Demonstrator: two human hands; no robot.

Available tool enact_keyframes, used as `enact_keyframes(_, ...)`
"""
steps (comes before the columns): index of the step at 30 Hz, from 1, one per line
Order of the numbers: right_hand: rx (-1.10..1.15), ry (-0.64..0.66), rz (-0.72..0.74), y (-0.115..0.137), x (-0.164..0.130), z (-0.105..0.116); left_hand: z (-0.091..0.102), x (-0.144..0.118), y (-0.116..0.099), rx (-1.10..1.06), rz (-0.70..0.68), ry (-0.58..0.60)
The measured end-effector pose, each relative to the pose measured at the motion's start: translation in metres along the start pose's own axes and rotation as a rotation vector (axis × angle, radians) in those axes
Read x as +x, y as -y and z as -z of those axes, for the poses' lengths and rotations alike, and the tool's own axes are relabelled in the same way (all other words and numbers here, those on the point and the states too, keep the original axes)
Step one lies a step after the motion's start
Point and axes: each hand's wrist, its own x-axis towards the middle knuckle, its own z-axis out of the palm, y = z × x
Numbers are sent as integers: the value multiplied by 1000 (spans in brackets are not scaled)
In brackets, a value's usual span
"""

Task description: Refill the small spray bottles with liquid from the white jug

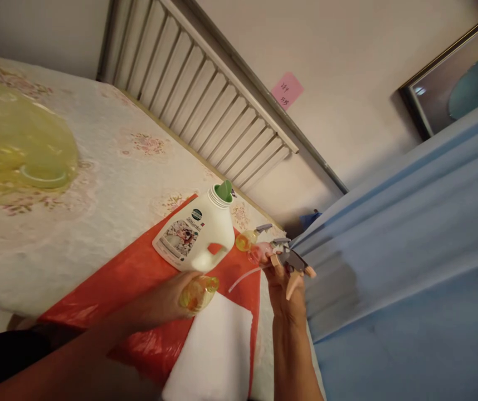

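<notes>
My left hand (172, 301) is closed around a small clear yellow spray bottle (197, 295), its mouth uncovered. In my right hand (286, 301) is a trigger spray head (293, 262), grey with orange parts, its thin dip tube (243, 278) pointing left toward the bottle but apart from it. Just beyond the left hand stands a big white detergent jug (199, 234) with a green spout (224, 191) and no cap on it. Two more spray bottles, a yellow one (245, 240) and a pink one (259, 253), stand behind my right hand.
A red plastic sheet (138, 278) covers part of the flowered tablecloth (109, 133), with a white paper towel (218, 351) on it. A yellow plastic bag (17, 133) lies at left. Beyond are a radiator (201, 83) and a blue curtain (398, 239) at right.
</notes>
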Motion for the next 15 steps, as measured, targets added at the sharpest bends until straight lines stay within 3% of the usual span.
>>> enact_keyframes(4,21,28,175,26,-14,-19,-1,1,2,-16,8,30)
enact_keyframes(7,11,46,202,37,-20,-24,-2,1,2,-21,21,28)
enact_keyframes(15,-2,53,246,36,-29,-38,-2,3,-1,-38,-6,44)
